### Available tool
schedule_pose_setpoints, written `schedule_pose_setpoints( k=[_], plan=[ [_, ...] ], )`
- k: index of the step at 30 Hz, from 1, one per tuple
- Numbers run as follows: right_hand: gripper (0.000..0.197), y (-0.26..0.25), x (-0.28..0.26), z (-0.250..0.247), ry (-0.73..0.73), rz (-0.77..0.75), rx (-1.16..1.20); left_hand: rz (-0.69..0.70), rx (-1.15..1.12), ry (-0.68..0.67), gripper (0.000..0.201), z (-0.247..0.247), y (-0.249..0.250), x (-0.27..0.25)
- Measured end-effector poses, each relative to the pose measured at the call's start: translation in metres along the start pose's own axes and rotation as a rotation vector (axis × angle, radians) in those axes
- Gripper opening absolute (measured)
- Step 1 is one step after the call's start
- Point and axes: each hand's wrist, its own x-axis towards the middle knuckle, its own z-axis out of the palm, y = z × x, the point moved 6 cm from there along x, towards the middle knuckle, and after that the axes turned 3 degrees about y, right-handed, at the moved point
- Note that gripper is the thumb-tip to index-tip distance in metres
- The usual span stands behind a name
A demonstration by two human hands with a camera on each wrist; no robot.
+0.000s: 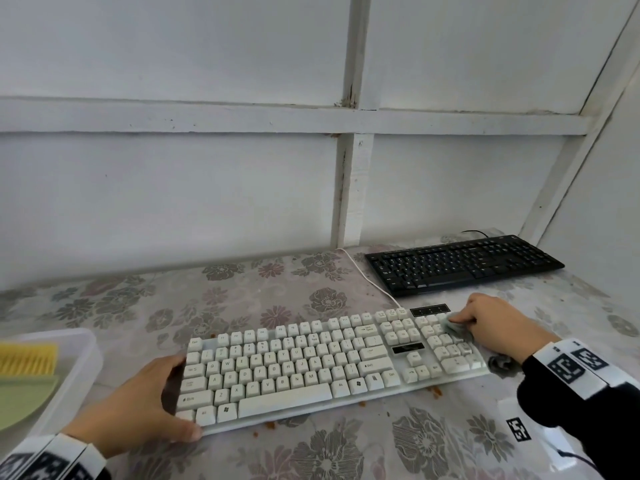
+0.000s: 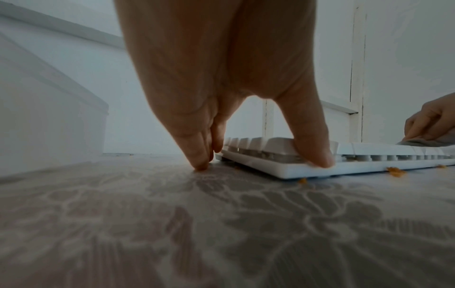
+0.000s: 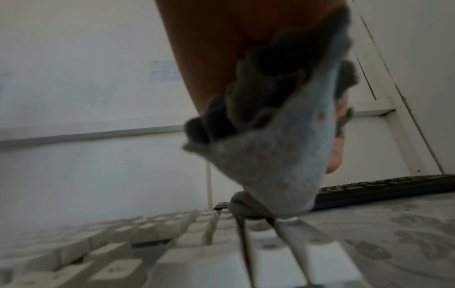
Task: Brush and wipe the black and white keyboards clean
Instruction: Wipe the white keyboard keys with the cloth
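We take the white keyboard (image 1: 318, 367) as the landmark; it lies on the bench (image 1: 242, 292). Our left hand (image 1: 138, 407) braces its left end, thumb on the front edge, fingers straight, tips touching the bench. Our right hand (image 1: 498, 327) pinches a grey cloth (image 1: 459, 329) against the keypad at the far-right corner. The black keyboard (image 1: 464, 263) lies beyond that corner, apart from it. Orange crumbs (image 1: 437, 391) lie along the front edge. 1 clear tray (image 1: 79, 362) with a yellow brush (image 1: 27, 358) sits to the left.
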Motion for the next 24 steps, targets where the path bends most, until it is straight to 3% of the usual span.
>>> schedule_pose_setpoints(
  k=[5,9,14,18,20,23,24],
  plan=[
    [0.028,0.000,0.003,-0.002,-0.056,0.143,0.003,0.002,0.022,-0.005,0.134,0.001,0.004,-0.001],
    [0.028,-0.013,0.004,-0.017,0.034,0.172,-0.047,-0.013,0.047,0.012,0.139,0.000,0.009,-0.002],
    [0.024,-0.128,-0.014,-0.016,-0.028,-0.253,0.115,-0.009,0.001,0.022,0.122,0.000,0.008,-0.001],
    [0.024,-0.236,-0.045,-0.002,-0.093,-0.582,0.239,0.024,-0.060,0.002,0.095,0.000,0.014,-0.002],
    [0.019,-0.280,-0.051,0.006,-0.084,-0.688,0.244,0.005,-0.030,-0.004,0.098,-0.001,0.013,-0.003],
    [0.016,-0.328,-0.055,0.017,-0.084,-0.768,0.228,-0.019,0.046,-0.008,0.125,-0.003,0.009,-0.003],
    [0.017,-0.339,-0.057,0.019,-0.085,-0.795,0.211,-0.027,0.060,-0.009,0.125,-0.002,0.010,-0.003]
  ],
)
